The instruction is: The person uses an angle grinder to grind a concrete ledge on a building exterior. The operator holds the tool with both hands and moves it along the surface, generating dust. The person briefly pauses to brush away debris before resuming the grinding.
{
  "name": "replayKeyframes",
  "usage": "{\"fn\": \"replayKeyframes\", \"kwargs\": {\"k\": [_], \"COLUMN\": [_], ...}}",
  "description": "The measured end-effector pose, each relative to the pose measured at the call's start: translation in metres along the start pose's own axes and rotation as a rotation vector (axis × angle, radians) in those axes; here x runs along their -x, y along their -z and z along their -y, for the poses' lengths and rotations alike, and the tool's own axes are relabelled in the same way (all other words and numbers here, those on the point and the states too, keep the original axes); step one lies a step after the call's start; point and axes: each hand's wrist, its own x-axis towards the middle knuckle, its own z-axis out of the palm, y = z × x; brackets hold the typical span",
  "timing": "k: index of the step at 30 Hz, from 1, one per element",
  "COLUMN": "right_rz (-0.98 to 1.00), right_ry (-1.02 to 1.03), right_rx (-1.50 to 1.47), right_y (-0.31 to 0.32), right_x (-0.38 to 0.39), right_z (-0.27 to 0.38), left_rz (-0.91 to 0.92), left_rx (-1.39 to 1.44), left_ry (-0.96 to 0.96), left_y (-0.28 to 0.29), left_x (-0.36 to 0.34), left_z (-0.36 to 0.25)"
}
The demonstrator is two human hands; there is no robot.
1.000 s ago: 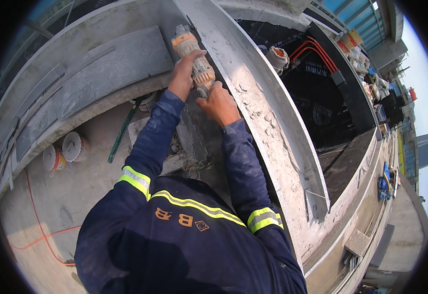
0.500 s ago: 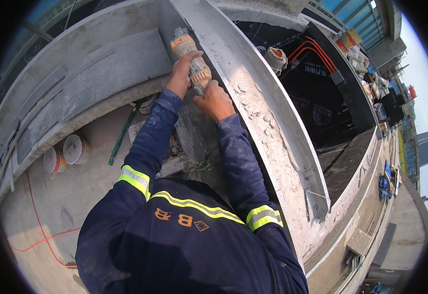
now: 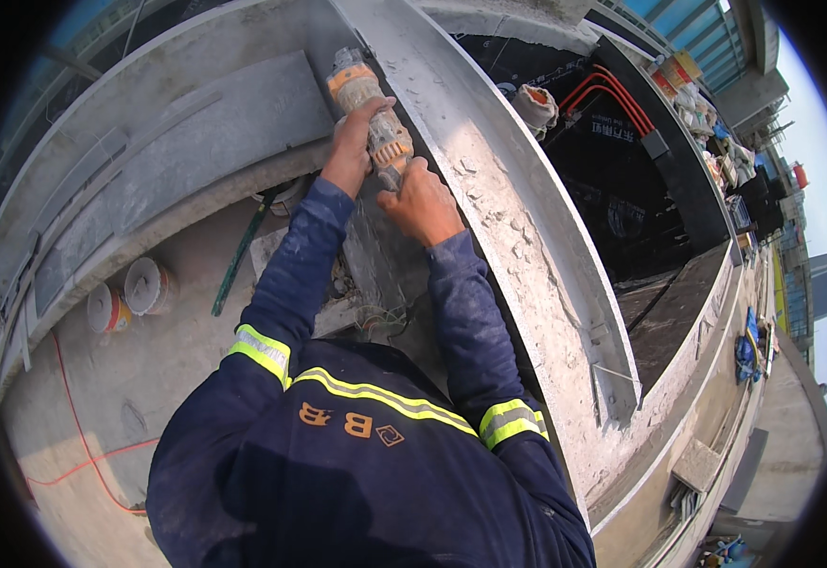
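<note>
A dusty orange-and-grey power tool (image 3: 355,87) lies along my two hands, its grey head pointing away from me. My left hand (image 3: 352,150) wraps around the middle of its body. At the near end, my right hand (image 3: 423,204) is closed on the tool's handle. Just right of the tool runs the edge of a long concrete-and-metal ledge (image 3: 489,222), with broken chips of mortar strewn along it. The tool's working tip is too small and dusty to make out.
Left, a grey slab (image 3: 195,142) leans along a curved wall. Two white buckets (image 3: 148,287) stand on the floor near a red cable (image 3: 77,417) and a green bar (image 3: 243,256). Beyond the ledge are black sheeting (image 3: 612,208), red pipes (image 3: 622,95) and a sack (image 3: 534,109).
The view has shifted very slightly. Both hands keep their hold on the power tool, which stays in nearly the same place beside the ledge.
</note>
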Motion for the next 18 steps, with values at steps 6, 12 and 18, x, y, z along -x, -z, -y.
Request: {"fn": "replayKeyframes", "kwargs": {"k": [6,12,18], "right_rz": [0.043,0.042,-0.008], "right_ry": [-0.055,-0.066,-0.015], "right_rx": [-0.03,-0.047,-0.022], "right_y": [0.002,-0.001,-0.006], "right_x": [-0.01,-0.015,-0.011], "right_z": [0.004,0.008,-0.002], "left_rz": [-0.003,0.014,0.001], "left_rx": [-0.006,0.011,-0.009], "left_ry": [0.024,0.046,-0.003], "left_y": [0.0,0.007,-0.001], "left_x": [-0.007,-0.019,-0.007], "left_z": [-0.002,-0.004,-0.003]}}
